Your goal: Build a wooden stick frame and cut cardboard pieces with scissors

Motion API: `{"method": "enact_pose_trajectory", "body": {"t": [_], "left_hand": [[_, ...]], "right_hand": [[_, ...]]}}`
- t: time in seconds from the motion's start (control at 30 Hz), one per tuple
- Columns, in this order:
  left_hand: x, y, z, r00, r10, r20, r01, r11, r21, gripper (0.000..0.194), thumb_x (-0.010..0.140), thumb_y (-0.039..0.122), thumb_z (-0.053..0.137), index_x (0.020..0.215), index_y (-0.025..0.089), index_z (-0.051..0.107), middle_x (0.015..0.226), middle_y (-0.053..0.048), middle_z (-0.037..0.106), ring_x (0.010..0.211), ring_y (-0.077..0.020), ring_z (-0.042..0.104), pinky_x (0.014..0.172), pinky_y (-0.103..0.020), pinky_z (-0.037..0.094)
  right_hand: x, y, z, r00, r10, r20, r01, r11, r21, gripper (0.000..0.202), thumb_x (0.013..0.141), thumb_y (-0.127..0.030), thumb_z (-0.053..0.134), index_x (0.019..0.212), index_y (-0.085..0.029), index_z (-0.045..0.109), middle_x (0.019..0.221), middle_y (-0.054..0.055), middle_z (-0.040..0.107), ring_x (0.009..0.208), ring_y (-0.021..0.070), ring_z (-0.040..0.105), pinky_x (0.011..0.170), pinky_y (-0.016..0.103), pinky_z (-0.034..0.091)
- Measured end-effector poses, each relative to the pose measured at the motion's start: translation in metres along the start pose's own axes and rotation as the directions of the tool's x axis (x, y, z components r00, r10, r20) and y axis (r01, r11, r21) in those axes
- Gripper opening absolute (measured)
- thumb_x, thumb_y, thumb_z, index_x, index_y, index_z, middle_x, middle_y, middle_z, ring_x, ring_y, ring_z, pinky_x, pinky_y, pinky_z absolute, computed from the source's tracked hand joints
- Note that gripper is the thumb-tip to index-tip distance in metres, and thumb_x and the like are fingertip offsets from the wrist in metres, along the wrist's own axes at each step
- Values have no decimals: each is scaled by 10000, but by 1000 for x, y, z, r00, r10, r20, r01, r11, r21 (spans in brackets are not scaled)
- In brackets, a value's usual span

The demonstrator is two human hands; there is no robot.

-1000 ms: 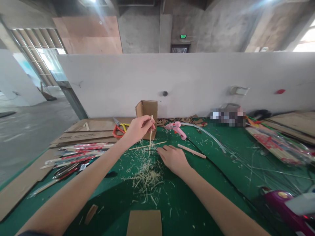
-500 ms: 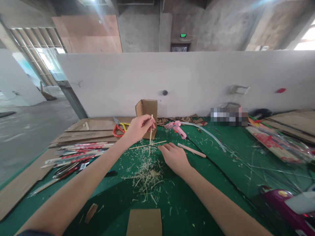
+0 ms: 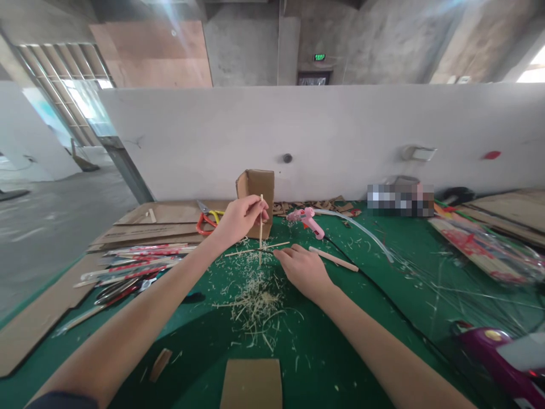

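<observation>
Left hand (image 3: 242, 218) pinches one upright stick (image 3: 261, 232) — right hand (image 3: 305, 271) grips one dark tool (image 3: 267, 250)

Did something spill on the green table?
Looks like it: pale shavings lie strewn over the green table, heaped nearer the camera than the left hand and its thin stick. They look messy because they're loose, with nothing holding them.

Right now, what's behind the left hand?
A folded cardboard piece stands behind the left hand, with white partition beyond. The hand covers the cardboard's lower left; that part can't be seen.
</observation>
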State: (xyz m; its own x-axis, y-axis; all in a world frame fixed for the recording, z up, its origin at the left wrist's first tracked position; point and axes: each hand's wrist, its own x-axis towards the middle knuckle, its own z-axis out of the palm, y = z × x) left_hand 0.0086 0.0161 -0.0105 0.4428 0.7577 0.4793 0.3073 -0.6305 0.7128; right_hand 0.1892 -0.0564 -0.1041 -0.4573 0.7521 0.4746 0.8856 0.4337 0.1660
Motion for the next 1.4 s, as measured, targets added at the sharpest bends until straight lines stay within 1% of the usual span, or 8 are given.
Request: {"method": "enact_pose_trajectory", "body": {"t": [0.17,0.33,0.5,0.83,0.97,1.17,1.3,1.4], "left_hand": [[0,2,0,1000,8,9,-8,1000,10,256,899,366,384,854,187,562,759,-56,644,658,-126,608,629,-243,507],[-1,3,2,1000,16,8,-16,1000,14,261,903,367,378,833,193,560,758,-53,642,662,-126,603,631,-247,503],[-1,2,1,1000,4,7,-4,1000,13,261,901,366,379,846,189,563,766,-53,646,653,-125,602,629,-248,506],[-1,1,1,1000,-8,-2,8,1000,4,267,901,364,365,874,185,562,765,-61,647,649,-128,608,632,-249,518],[-1,1,2,1000,-8,-1,8,1000,13,267,904,369,363,907,188,559,770,-59,642,657,-129,608,640,-251,522],[-2,4,4,999,1,-37,-3,999,-43,229,892,327,412,1101,240,444,726,-29,630,671,-137,610,650,-255,529],[-3,8,4,1000,-4,-25,3,999,-44,179,891,330,419,1047,246,442,725,-29,629,683,-141,617,649,-257,532],[-3,9,2,999,-19,-27,18,999,-38,168,885,340,436,1023,245,447,730,-30,639,673,-142,624,628,-252,535]], "right_hand": [[3,6,-8,987,-88,132,87,996,10,177,893,-153,440,900,-208,608,773,26,650,769,163,517,547,261,264],[6,12,-12,999,-46,23,47,998,-36,243,902,-126,396,1029,-218,582,912,36,652,841,170,506,583,258,290],[3,10,-9,985,-94,144,100,995,-29,176,878,-129,444,910,-217,593,769,21,642,762,164,513,536,261,263],[4,9,-10,983,-69,172,74,997,-23,173,885,-136,431,914,-220,579,761,20,648,713,159,528,523,250,250],[4,8,-9,998,23,51,-21,999,-45,226,898,-126,390,985,-222,574,874,38,661,782,162,531,541,251,252],[5,7,-7,994,-37,100,41,998,-38,178,887,-125,415,902,-210,570,779,30,648,708,161,517,508,266,193],[8,7,-7,996,86,-25,-87,994,-61,222,922,-145,358,976,-217,560,868,42,656,769,165,522,525,263,201],[7,5,-5,999,23,30,-22,999,-40,195,903,-140,393,936,-225,566,808,19,652,722,158,524,506,274,178]]}}
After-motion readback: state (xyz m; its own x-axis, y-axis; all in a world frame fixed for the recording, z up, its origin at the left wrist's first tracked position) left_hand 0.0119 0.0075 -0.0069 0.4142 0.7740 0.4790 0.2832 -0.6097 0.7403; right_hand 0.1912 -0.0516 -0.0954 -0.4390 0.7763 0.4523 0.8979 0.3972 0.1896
